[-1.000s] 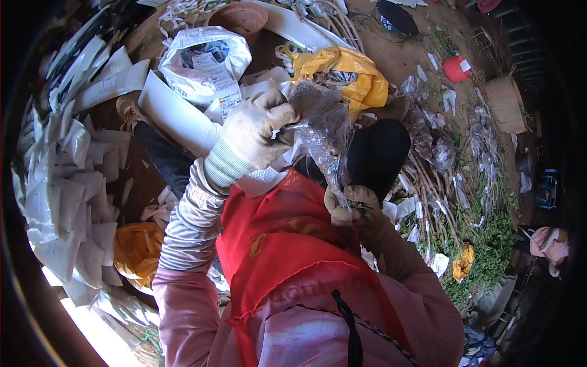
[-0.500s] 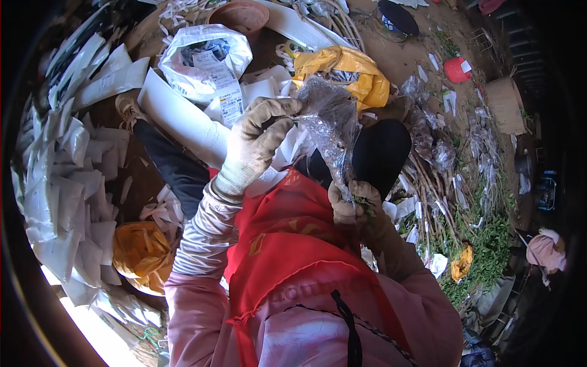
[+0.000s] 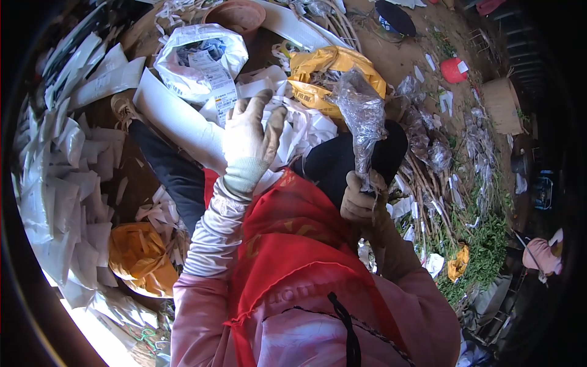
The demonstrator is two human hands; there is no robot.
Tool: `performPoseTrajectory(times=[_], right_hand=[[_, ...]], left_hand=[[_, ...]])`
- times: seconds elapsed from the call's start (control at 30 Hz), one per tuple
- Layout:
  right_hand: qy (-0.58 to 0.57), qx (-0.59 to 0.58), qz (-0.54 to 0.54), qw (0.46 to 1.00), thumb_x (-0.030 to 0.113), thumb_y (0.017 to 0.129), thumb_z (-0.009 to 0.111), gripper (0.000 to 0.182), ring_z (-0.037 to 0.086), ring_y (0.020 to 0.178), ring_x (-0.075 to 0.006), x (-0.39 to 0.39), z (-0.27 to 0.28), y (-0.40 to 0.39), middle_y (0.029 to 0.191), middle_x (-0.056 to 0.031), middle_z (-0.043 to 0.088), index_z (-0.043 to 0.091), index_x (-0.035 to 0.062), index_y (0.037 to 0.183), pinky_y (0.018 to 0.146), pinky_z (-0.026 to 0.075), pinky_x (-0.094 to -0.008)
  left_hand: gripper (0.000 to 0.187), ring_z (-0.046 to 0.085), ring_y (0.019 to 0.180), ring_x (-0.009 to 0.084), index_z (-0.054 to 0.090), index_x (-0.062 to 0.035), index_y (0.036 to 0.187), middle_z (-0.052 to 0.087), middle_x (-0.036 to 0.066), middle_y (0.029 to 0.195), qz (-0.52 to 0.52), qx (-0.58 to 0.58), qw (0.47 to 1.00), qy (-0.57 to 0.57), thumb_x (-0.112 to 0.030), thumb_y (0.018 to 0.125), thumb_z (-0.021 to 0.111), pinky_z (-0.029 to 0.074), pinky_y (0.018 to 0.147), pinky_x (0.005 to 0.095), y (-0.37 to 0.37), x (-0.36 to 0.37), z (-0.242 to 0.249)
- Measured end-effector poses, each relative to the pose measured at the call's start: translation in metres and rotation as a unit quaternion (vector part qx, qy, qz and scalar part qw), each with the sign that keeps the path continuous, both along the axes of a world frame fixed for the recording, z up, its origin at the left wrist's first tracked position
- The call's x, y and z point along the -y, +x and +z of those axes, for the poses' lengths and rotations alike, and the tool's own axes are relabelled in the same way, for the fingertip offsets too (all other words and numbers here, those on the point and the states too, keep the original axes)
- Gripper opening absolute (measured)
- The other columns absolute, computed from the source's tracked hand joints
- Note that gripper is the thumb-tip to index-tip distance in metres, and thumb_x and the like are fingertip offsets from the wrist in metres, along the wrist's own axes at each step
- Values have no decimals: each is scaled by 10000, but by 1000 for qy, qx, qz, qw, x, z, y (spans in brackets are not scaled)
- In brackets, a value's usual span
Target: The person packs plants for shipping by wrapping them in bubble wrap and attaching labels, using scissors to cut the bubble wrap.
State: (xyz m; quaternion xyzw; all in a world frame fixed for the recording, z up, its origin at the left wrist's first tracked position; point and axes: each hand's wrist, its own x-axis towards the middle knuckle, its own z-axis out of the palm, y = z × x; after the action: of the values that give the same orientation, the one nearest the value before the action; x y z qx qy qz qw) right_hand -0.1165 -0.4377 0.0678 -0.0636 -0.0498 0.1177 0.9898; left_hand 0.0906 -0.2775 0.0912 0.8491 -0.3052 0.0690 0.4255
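My left hand (image 3: 252,129), in a pale work glove, is open with fingers spread above white foam sheets and the label strip (image 3: 225,105) of the white bag. Nothing is in it. My right hand (image 3: 359,199), also gloved, is closed around the narrow lower end of a bundle wrapped in clear plastic film (image 3: 362,110). The bundle stands upright, its wide top in front of the yellow bag (image 3: 309,92). What is inside the film is dark and hard to make out. White strips (image 3: 309,131) lie between the hands.
A white bag (image 3: 238,58) and a terracotta pot (image 3: 241,18) stand ahead. Stacked white packets (image 3: 67,177) fill the left side, beside an orange bag (image 3: 140,257). Bare-root stems (image 3: 431,202) with green leaves and film-wrapped bundles (image 3: 437,153) lie right. Another person (image 3: 543,254) is at far right.
My left hand has let go of the film and opened, fingers spread. My right hand has shifted slightly right, and the bundle's top has swung right and more upright.
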Motion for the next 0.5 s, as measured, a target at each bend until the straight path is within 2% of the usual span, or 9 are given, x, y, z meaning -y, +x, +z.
performPoseTrajectory(times=[0.07, 0.1, 0.13, 0.2, 0.3, 0.37, 0.43, 0.5], right_hand=[[-32, 20, -9, 999, 453, 919, 472, 444, 354, 329, -54, -6, 2, 0, 475, 36, 421, 512, 12, 950, 306, 256, -212], [-36, -8, -16, 999, 487, 906, 476, 469, 336, 322, -65, -9, 3, -2, 450, 29, 391, 506, 20, 879, 290, 244, -217], [-28, 6, -8, 1000, 486, 906, 475, 474, 330, 321, -70, -13, 2, -1, 451, 24, 390, 509, 15, 873, 290, 248, -221], [-11, 31, 8, 999, 484, 907, 473, 482, 317, 319, -80, -17, -2, 1, 453, 14, 388, 513, 6, 861, 289, 256, -228], [11, 14, 36, 999, 471, 900, 483, 485, 315, 326, -100, -20, -1, 1, 476, -16, 406, 519, -10, 854, 290, 274, -243], [16, 15, 53, 998, 450, 891, 493, 470, 335, 339, -107, -22, 0, 3, 489, -29, 417, 531, -18, 854, 299, 297, -243], [35, 47, 59, 997, 391, 916, 443, 443, 377, 366, -118, -24, -1, 7, 498, -26, 453, 544, -37, 962, 333, 341, -261], [56, 81, 66, 993, 351, 925, 427, 431, 423, 394, -136, -23, -6, 10, 528, -39, 492, 547, -50, 1026, 361, 380, -279]], left_hand=[[423, 555, 1007, 306, 551, -19, 1180, 579, 188, 1057, -62, -29, 996, -56, -230, 822, 632, 432, 894, 379, -2, 11, -5], [444, 552, 1009, 338, 573, -51, 1174, 542, 194, 1102, -117, -101, 980, -126, -276, 799, 652, 421, 896, 407, -5, 18, -4], [413, 550, 1016, 329, 570, -42, 1173, 546, 193, 1111, -159, -116, 965, -174, -199, 798, 646, 430, 888, 392, -10, 24, -1], [374, 567, 971, 318, 573, -30, 1149, 581, 184, 1052, -175, -142, 947, -229, -120, 792, 636, 445, 860, 373, -20, 36, 5], [284, 596, 870, 231, 583, -14, 1104, 620, 118, 950, -206, -207, 918, -269, -85, 829, 600, 464, 796, 316, -17, 45, -5], [234, 589, 817, 166, 589, -11, 1080, 622, 74, 907, -219, -362, 841, -339, -99, 864, 581, 462, 761, 272, -13, 46, -6], [195, 560, 777, 76, 592, -9, 1071, 607, 25, 906, -232, -472, 761, -380, -121, 919, 545, 455, 729, 212, -10, 40, -4], [225, 580, 794, 112, 576, -8, 1103, 612, 41, 916, -227, -487, 730, -423, -129, 914, 556, 469, 763, 243, -7, 37, -8]])
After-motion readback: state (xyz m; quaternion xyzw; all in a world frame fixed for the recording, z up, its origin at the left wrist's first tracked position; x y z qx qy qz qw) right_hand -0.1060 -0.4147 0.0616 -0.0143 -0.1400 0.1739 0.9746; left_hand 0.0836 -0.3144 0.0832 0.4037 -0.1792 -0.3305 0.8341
